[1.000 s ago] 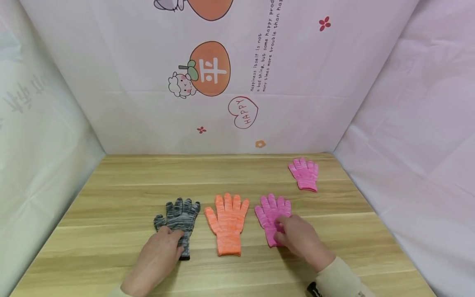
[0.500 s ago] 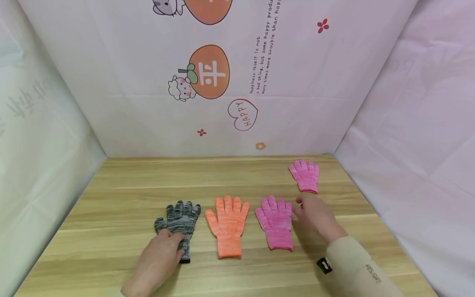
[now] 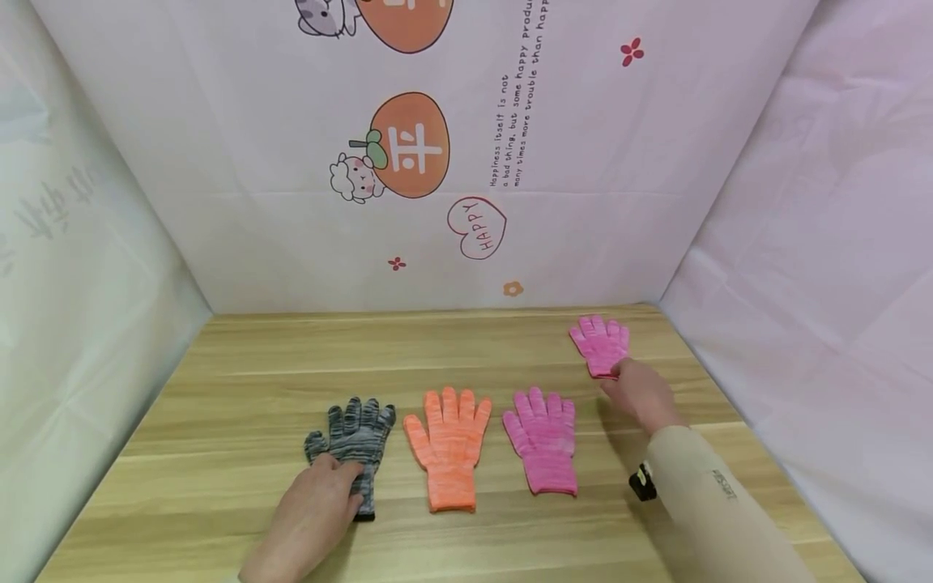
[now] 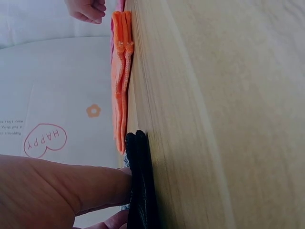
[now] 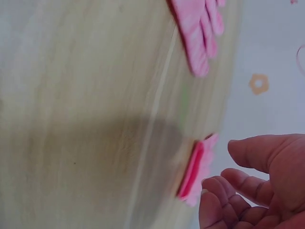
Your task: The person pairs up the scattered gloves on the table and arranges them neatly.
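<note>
My left hand [image 3: 315, 504] rests on the lower part of a black-and-grey knit glove [image 3: 360, 440]. In the left wrist view the thumb [image 4: 97, 188] touches the glove near its black cuff [image 4: 141, 179], which lies on the wood. My right hand [image 3: 641, 394] is at the cuff of the far pink glove [image 3: 601, 346]. From the right wrist view, its fingers [image 5: 217, 198] are loosely bent above that glove's cuff [image 5: 195, 171], with a gap between thumb and fingers and nothing held. An orange glove [image 3: 449, 449] and a nearer pink glove [image 3: 543, 441] lie flat between the hands.
The wooden tabletop [image 3: 219, 405] is bounded by a printed white sheet [image 3: 291, 243] at the back. White cloth walls stand on the left [image 3: 95, 243] and on the right [image 3: 816, 283]. A dark strap [image 3: 643, 482] hangs by the right sleeve.
My right hand has left the nearer pink glove and moved away, up and right, to the far pink glove. The left hand stays on the black-and-grey glove.
</note>
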A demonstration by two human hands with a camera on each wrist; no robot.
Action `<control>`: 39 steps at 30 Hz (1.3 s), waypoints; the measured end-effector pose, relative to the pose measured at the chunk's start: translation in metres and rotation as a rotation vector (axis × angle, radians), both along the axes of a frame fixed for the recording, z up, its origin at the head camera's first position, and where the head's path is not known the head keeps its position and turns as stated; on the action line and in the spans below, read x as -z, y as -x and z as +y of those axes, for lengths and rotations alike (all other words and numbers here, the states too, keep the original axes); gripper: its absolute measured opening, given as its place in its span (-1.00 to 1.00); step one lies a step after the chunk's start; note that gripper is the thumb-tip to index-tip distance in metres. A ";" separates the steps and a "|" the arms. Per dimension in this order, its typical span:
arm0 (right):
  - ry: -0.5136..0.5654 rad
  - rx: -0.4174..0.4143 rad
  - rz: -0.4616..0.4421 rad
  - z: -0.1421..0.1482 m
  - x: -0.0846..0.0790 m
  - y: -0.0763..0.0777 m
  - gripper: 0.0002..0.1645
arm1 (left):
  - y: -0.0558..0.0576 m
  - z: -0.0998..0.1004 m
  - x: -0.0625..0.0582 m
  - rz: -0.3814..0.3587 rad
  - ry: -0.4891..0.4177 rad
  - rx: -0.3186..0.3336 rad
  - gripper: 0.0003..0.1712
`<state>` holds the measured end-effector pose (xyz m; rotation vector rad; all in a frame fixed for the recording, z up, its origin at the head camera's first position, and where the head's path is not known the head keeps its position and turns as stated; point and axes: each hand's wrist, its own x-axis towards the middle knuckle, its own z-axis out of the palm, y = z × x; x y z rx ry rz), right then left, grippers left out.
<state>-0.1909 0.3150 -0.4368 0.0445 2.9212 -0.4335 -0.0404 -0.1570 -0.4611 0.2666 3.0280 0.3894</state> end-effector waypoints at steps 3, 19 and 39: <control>0.011 0.041 -0.022 0.008 0.005 0.006 -0.36 | 0.000 0.000 0.000 -0.007 0.000 -0.004 -0.57; 0.076 0.203 0.015 0.031 0.019 0.036 -0.27 | -0.001 0.000 0.000 0.019 0.016 -0.003 -0.58; 0.036 0.232 -0.053 0.038 0.028 0.055 -0.36 | -0.003 0.000 0.002 0.046 0.002 -0.007 -0.59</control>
